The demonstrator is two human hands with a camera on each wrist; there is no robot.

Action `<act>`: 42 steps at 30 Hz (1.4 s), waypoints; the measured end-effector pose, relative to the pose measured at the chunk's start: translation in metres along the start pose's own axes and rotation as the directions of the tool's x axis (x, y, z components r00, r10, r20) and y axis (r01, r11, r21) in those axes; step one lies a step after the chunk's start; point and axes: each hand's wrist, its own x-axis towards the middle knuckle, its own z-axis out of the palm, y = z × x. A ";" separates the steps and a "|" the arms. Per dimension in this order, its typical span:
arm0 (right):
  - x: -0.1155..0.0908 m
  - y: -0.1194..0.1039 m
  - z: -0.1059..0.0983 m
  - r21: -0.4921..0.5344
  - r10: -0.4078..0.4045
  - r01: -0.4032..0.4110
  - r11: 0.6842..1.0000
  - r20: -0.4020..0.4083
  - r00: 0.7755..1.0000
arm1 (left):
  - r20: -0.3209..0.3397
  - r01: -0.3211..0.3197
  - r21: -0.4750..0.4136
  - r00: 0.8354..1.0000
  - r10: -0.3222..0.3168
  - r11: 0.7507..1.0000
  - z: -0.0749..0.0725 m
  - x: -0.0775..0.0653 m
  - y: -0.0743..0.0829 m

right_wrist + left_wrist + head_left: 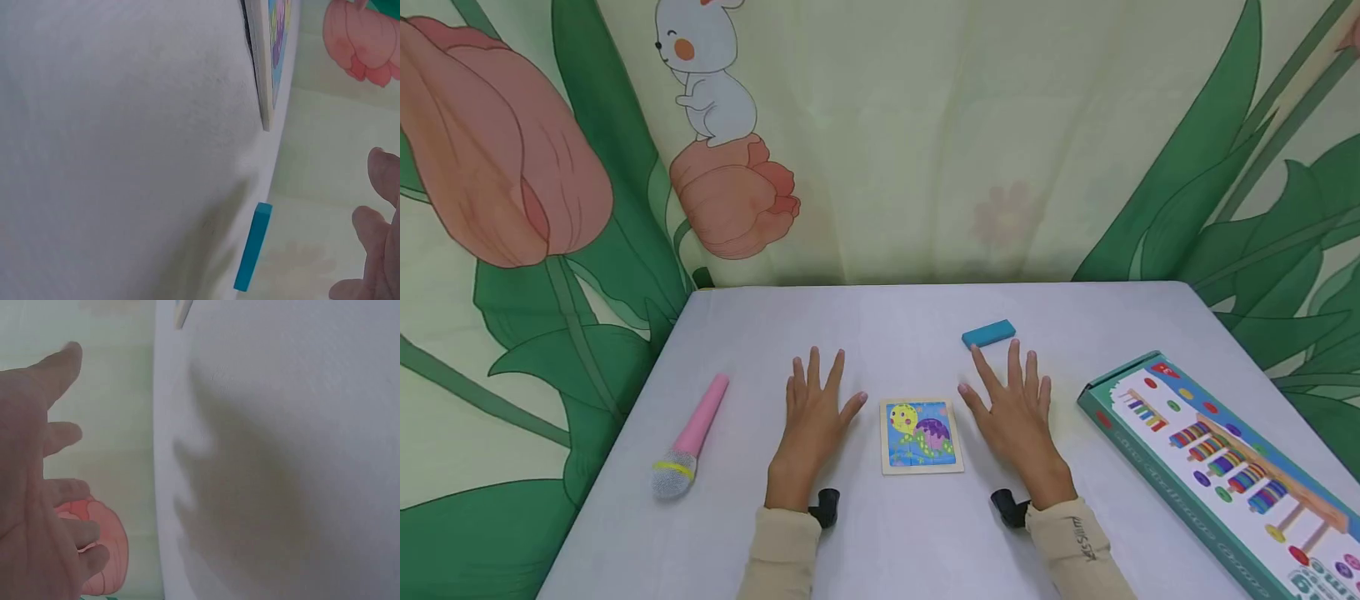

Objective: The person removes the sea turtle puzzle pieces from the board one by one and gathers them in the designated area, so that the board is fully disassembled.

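Note:
Between the two hands lies a small square picture puzzle in a pale wooden frame, showing a yellow and purple turtle on blue. My left hand is to its left, palm down with fingers spread, holding nothing. To the right of the puzzle, my right hand is spread the same way and is also bare. Just beyond its fingertips sits a blue rectangular block. The left wrist view shows the left palm raised above the tabletop, its shadow beneath. In the right wrist view, the puzzle and the block stand apart from the fingers.
A pink toy microphone with a silver head lies at the left of the white table. On the right rests a large green-edged toy box with coloured discs printed on it. A floral curtain hangs behind the table.

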 end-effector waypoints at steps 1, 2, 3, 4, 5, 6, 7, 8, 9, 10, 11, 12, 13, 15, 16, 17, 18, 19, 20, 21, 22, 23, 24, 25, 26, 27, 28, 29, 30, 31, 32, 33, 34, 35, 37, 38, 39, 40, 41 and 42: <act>0.000 -0.001 0.000 0.000 -0.002 0.002 1.000 0.003 1.000 | -0.003 0.001 -0.002 1.000 -0.001 1.000 0.000 0.000 0.000; 0.001 -0.002 -0.001 0.000 -0.006 0.006 1.000 0.007 1.000 | -0.005 0.004 -0.004 1.000 -0.004 1.000 0.000 0.000 -0.001; 0.001 -0.002 -0.001 -0.004 -0.009 0.009 1.000 0.011 1.000 | 0.000 0.011 -0.006 1.000 -0.011 1.000 -0.001 0.000 -0.001; 0.002 -0.003 -0.002 -0.006 -0.014 0.014 1.000 0.018 1.000 | 0.005 0.017 -0.005 1.000 -0.017 1.000 -0.002 0.000 -0.001; 0.003 -0.005 -0.003 -0.008 -0.017 0.018 1.000 0.032 0.999 | 0.010 0.026 -0.001 1.000 -0.026 1.000 -0.003 0.000 0.000; 0.004 -0.006 -0.005 -0.015 -0.023 0.023 1.000 0.046 0.999 | 0.012 0.032 0.000 0.999 -0.032 0.999 -0.004 -0.001 0.000; 0.005 -0.008 -0.006 -0.022 -0.029 0.030 0.999 0.062 0.998 | 0.013 0.036 0.008 0.999 -0.036 0.999 -0.005 -0.003 0.000; 0.007 -0.011 -0.007 -0.034 -0.037 0.040 0.999 0.079 0.996 | 0.019 0.035 0.025 0.999 -0.036 0.999 -0.006 -0.006 0.002; 0.009 -0.014 -0.008 -0.037 -0.043 0.047 0.998 0.099 0.994 | 0.030 0.029 0.041 0.999 -0.030 0.999 -0.007 -0.010 0.003; 0.011 -0.018 -0.008 -0.032 -0.052 0.056 0.998 0.120 0.991 | 0.036 0.013 0.059 0.999 -0.016 0.998 -0.007 -0.014 0.005; 0.014 -0.023 -0.007 -0.020 -0.071 0.074 0.997 0.143 0.987 | 0.053 -0.009 0.070 0.999 0.005 0.998 -0.007 -0.021 0.008; 0.017 -0.028 -0.006 -0.003 -0.090 0.092 0.996 0.166 0.982 | 0.075 -0.038 0.077 0.997 0.032 0.996 -0.006 -0.028 0.012; 0.020 -0.034 -0.004 0.017 -0.108 0.106 0.994 0.191 0.976 | 0.099 -0.076 0.083 0.993 0.068 0.994 -0.004 -0.035 0.017; 0.027 -0.044 0.002 0.078 -0.170 0.155 0.985 0.242 0.955 | 0.153 -0.186 0.111 0.974 0.168 0.976 0.002 -0.048 0.028; 0.030 -0.048 0.005 0.106 -0.203 0.181 0.978 0.270 0.941 | 0.176 -0.247 0.123 0.959 0.223 0.961 0.006 -0.054 0.034; 0.033 -0.052 0.008 0.131 -0.234 0.203 0.970 0.296 0.926 | 0.197 -0.306 0.137 0.941 0.277 0.942 0.010 -0.059 0.040; 0.035 -0.055 0.011 0.138 -0.260 0.227 0.964 0.315 0.913 | 0.209 -0.368 0.175 0.920 0.330 0.913 0.014 -0.062 0.045; 0.037 -0.057 0.014 0.143 -0.286 0.252 0.957 0.330 0.900 | 0.215 -0.419 0.215 0.901 0.376 0.882 0.019 -0.065 0.050; 0.038 -0.058 0.017 0.147 -0.311 0.276 0.950 0.342 0.887 | 0.217 -0.457 0.255 0.886 0.410 0.852 0.023 -0.068 0.053; 0.040 -0.058 0.019 0.148 -0.327 0.293 0.945 0.354 0.876 | 0.218 -0.483 0.281 0.874 0.435 0.829 0.026 -0.070 0.056; 0.041 -0.058 0.021 0.138 -0.328 0.297 0.945 0.363 0.872 | 0.214 -0.486 0.296 0.873 0.439 0.822 0.029 -0.071 0.058; 0.041 -0.058 0.022 0.126 -0.336 0.311 0.942 0.367 0.868 | 0.212 -0.488 0.313 0.872 0.441 0.815 0.031 -0.072 0.059; 0.042 -0.058 0.023 0.114 -0.343 0.324 0.939 0.372 0.863 | 0.208 -0.487 0.325 0.873 0.441 0.810 0.032 -0.073 0.060; 0.043 -0.058 0.023 0.108 -0.344 0.328 0.939 0.379 0.859 | 0.206 -0.480 0.320 0.877 0.435 0.817 0.033 -0.073 0.060; 0.043 -0.059 0.023 0.103 -0.349 0.336 0.936 0.385 0.854 | 0.207 -0.475 0.314 0.879 0.429 0.822 0.033 -0.073 0.060; 0.043 -0.059 0.022 0.099 -0.358 0.348 0.932 0.393 0.847 | 0.211 -0.474 0.310 0.879 0.427 0.824 0.033 -0.073 0.060; 0.044 -0.060 0.021 0.094 -0.366 0.360 0.928 0.400 0.840 | 0.220 -0.470 0.300 0.881 0.420 0.830 0.033 -0.072 0.059; 0.045 -0.062 0.021 0.085 -0.372 0.371 0.925 0.409 0.833 | 0.226 -0.463 0.280 0.883 0.411 0.841 0.032 -0.072 0.059; 0.046 -0.063 0.020 0.075 -0.375 0.380 0.922 0.418 0.827 | 0.232 -0.453 0.260 0.886 0.401 0.853 0.032 -0.072 0.058; 0.046 -0.064 0.020 0.064 -0.380 0.391 0.918 0.428 0.820 | 0.238 -0.443 0.242 0.890 0.390 0.863 0.031 -0.072 0.058; 0.047 -0.066 0.019 0.052 -0.382 0.401 0.914 0.437 0.814 | 0.241 -0.433 0.223 0.893 0.380 0.873 0.030 -0.071 0.057; 0.048 -0.067 0.019 0.039 -0.382 0.409 0.912 0.446 0.809 | 0.244 -0.422 0.206 0.896 0.371 0.883 0.030 -0.071 0.057; 0.049 -0.069 0.019 0.025 -0.377 0.412 0.911 0.455 0.807 | 0.245 -0.409 0.186 0.900 0.361 0.893 0.030 -0.071 0.056; 0.049 -0.070 0.019 0.015 -0.375 0.416 0.909 0.463 0.803 | 0.244 -0.403 0.176 0.902 0.356 0.898 0.030 -0.071 0.056; 0.050 -0.072 0.019 0.005 -0.376 0.424 0.906 0.473 0.797 | 0.245 -0.399 0.178 0.903 0.353 0.899 0.031 -0.071 0.056; 0.050 -0.073 0.020 0.007 -0.376 0.424 0.906 0.476 0.795 | 0.244 -0.397 0.179 0.904 0.350 0.900 0.031 -0.071 0.055; 0.050 -0.074 0.020 0.004 -0.382 0.432 0.902 0.477 0.791 | 0.243 -0.395 0.183 0.906 0.348 0.900 0.031 -0.071 0.055; 0.050 -0.075 0.021 0.003 -0.388 0.441 0.898 0.479 0.787 | 0.240 -0.393 0.187 0.907 0.346 0.900 0.031 -0.072 0.056; 0.050 -0.076 0.021 0.001 -0.394 0.449 0.894 0.481 0.783 | 0.236 -0.391 0.194 0.909 0.344 0.900 0.031 -0.072 0.056; 0.050 -0.077 0.022 -0.003 -0.399 0.457 0.889 0.484 0.779 | 0.230 -0.391 0.200 0.910 0.345 0.899 0.031 -0.072 0.056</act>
